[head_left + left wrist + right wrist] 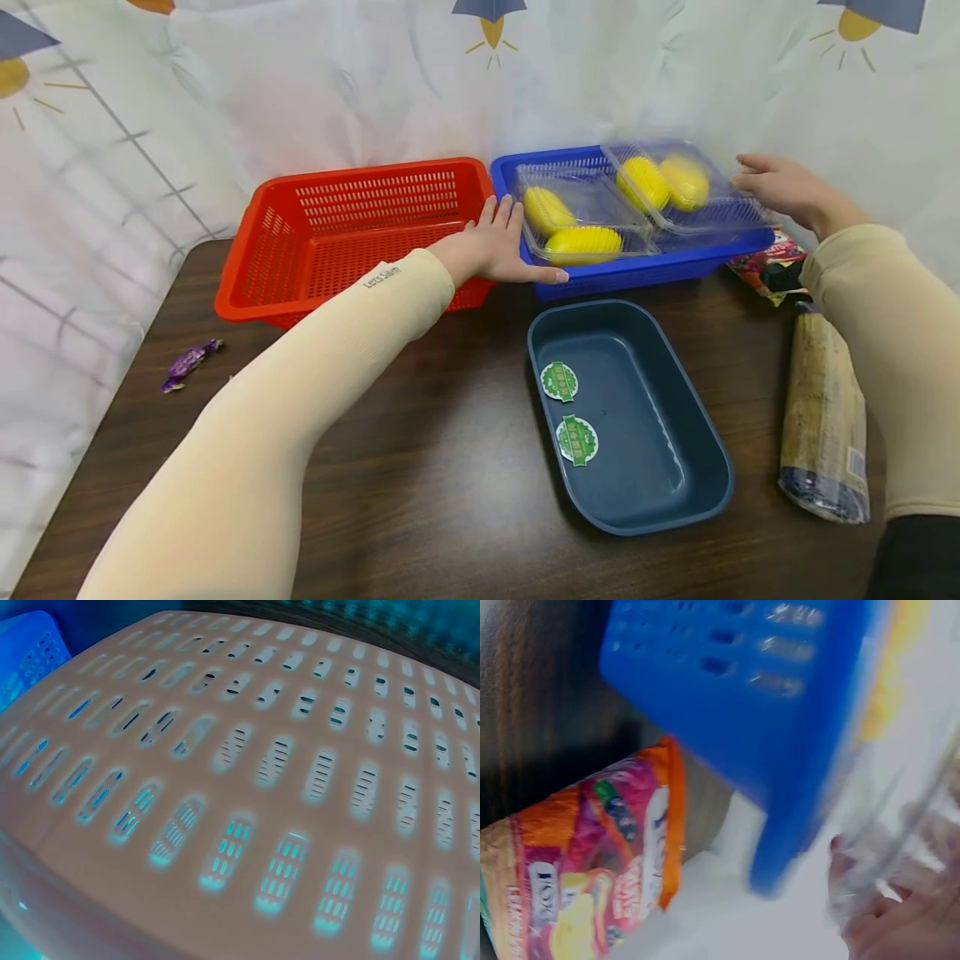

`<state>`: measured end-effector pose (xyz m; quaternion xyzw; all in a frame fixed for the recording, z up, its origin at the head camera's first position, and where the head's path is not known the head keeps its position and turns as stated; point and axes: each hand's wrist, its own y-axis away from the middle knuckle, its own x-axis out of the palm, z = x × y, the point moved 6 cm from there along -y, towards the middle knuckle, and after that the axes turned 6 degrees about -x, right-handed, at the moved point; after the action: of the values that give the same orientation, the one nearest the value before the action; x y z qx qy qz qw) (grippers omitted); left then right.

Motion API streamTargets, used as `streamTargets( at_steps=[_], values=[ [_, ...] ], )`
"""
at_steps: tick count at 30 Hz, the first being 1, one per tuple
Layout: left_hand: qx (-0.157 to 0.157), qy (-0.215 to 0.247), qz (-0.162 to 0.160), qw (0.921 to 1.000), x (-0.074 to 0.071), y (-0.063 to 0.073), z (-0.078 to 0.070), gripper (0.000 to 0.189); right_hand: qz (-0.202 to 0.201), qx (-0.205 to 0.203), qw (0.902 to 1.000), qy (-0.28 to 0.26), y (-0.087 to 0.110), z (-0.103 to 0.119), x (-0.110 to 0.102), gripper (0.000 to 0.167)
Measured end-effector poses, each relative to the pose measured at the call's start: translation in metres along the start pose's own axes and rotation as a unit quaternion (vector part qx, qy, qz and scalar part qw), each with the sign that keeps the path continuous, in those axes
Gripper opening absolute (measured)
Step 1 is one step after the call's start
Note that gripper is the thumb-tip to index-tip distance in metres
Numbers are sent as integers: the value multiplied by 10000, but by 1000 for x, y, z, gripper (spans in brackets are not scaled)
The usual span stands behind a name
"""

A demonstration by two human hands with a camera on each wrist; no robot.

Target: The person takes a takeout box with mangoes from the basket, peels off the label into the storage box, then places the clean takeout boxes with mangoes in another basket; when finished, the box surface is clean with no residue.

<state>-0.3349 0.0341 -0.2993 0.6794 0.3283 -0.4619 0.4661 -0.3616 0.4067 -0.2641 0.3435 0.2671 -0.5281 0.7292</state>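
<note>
My left hand (497, 248) lies with its fingers spread where the red basket (247, 258) meets the blue basket (637, 273), its thumb along the blue rim. On the right, my right hand (795, 193) grips the end of a clear plastic container (723, 210); in the right wrist view the fingers (900, 915) show at the clear plastic. That container is blurred, overlaps the blue basket's right part and carries yellow fruits (684, 182). Beside it in the blue basket sits another clear container (600, 196) with yellow fruits (583, 245). The left hand is out of sight in the left wrist view.
In front of the blue basket stands a dark blue tub (630, 417) with two green stickers. A colourful snack packet (592, 862) and a wrapped cylindrical pack (823, 408) lie at the right. A purple-wrapped candy (187, 363) is at the left. A white curtain (300, 83) hangs behind.
</note>
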Motion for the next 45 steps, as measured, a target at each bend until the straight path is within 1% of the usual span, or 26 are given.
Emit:
streamTargets(
  at_steps=[4,7,11,13,17,20,23,26,33,38,42,45],
  values=[
    [5,17,-35,10000,1,1,-1,133,-226,-24,9980,596,1,15,-2,66],
    [32,51,-63,10000,1,2,-2,133,-295,-81,9929,1150,-2,30,-1,72],
    [60,103,-63,9999,1,1,-2,133,-17,21,9851,1722,-7,48,4,86],
    [35,102,-49,9999,1,1,-2,133,189,141,9822,1865,-10,56,7,91],
    [-11,53,-51,10000,1,0,-1,132,529,329,9771,2036,-19,70,15,103],
    [17,68,-91,9999,1,0,-1,132,691,410,9730,2165,-22,74,19,110],
    [52,80,-122,9999,0,0,-2,133,816,453,9733,2098,-22,74,20,112],
    [67,54,-135,9999,0,1,-3,133,913,473,9762,1912,-20,71,20,112],
    [98,-119,-124,9998,-3,4,-5,129,770,499,9768,1933,-19,66,24,110],
    [79,-267,-79,9996,-3,5,-4,127,851,511,9794,1756,-19,67,26,110],
    [87,-277,-91,9995,-3,6,-4,128,813,580,9739,2040,-21,67,29,111],
    [70,-130,-104,9998,-3,7,-1,130,800,517,9697,2251,-22,69,31,108]
  ],
)
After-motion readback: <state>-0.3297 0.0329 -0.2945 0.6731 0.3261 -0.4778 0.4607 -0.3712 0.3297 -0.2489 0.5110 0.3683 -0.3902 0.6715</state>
